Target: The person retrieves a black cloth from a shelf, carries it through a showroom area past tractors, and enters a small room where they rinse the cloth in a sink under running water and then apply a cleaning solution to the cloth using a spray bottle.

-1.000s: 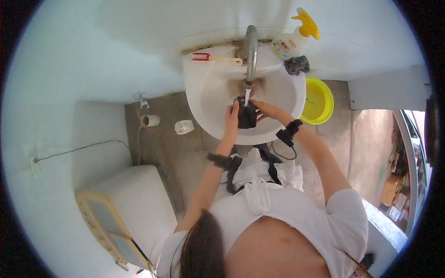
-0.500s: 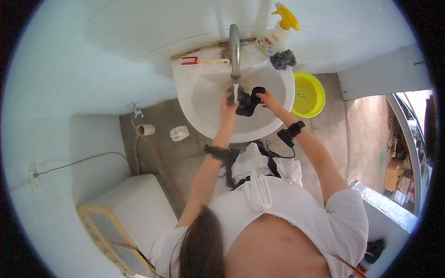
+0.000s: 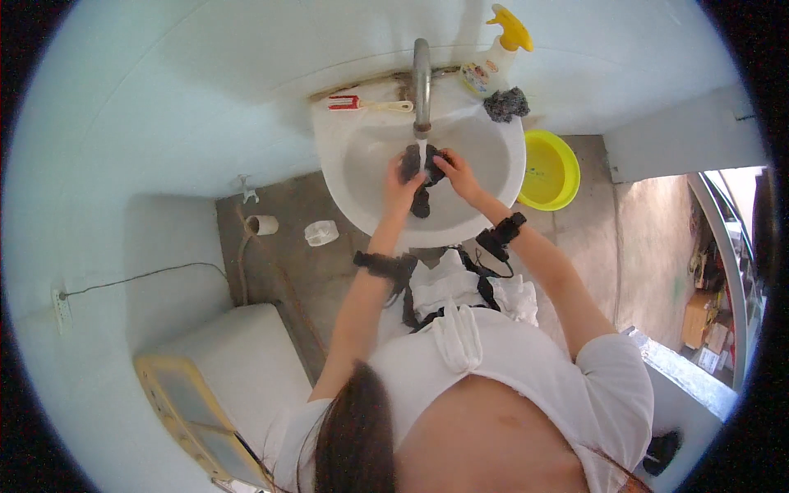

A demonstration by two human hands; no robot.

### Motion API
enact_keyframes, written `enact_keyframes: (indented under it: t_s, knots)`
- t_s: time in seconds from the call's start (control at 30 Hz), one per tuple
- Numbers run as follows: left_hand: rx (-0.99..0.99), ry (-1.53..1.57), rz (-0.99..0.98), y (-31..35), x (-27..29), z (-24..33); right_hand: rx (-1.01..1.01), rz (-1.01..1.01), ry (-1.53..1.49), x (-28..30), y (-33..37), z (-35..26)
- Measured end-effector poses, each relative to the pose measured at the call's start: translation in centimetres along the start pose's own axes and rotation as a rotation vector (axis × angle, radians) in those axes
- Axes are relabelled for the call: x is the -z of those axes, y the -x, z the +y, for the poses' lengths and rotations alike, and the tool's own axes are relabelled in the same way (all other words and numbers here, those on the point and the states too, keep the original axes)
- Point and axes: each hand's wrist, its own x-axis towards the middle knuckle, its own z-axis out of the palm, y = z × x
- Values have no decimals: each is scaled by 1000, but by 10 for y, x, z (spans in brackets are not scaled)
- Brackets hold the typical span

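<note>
Under the metal tap, a stream of water runs onto a wet, dark black cloth. My left hand grips the cloth's left side, thumb on top. On its right side my right hand is closed on the same cloth, fingers curled over the edge. One narrow end of the cloth hangs below my hands, over the white sink. The bunched folds hide its full shape, so its exact kind does not show.
A brush with red-and-white head lies on the sink's back-left ledge. On the back right stand a yellow-topped spray bottle and a dark scouring pad. A yellow basin sits right of the sink; a white appliance is lower left.
My right hand has come left, closer to my left hand. The cloth, earlier stretched out to the right, is now bunched under the water with one end hanging down.
</note>
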Motion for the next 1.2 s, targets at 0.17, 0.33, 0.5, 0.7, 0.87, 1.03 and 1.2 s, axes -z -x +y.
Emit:
enact_keyframes:
  t_s: [0.17, 0.33, 0.5, 0.7, 0.87, 1.03, 1.2]
  knots:
    - [22, -57, 91, -1, 17, 5, 114, 276, 220, 4, -10, -14]
    - [-119, -261, 199, 3, 34, -4, 46, 255, 136, 13, -19, -35]
    - [-5, -260, 62, 11, 33, 8, 178, 67, 155, 17, -22, -46]
    - [-76, -527, 95, 16, 41, -8, 195, -118, 289, 17, -9, -64]
    - [164, -664, 68, 17, 65, -32, 264, -85, 280, 17, -4, -77]
    - [-496, -1060, 293, 19, 56, -21, 315, -135, 442, 29, -2, -92]
    - [-278, -717, 173, 8, 46, -7, 186, -407, 1332, 40, 19, -90]
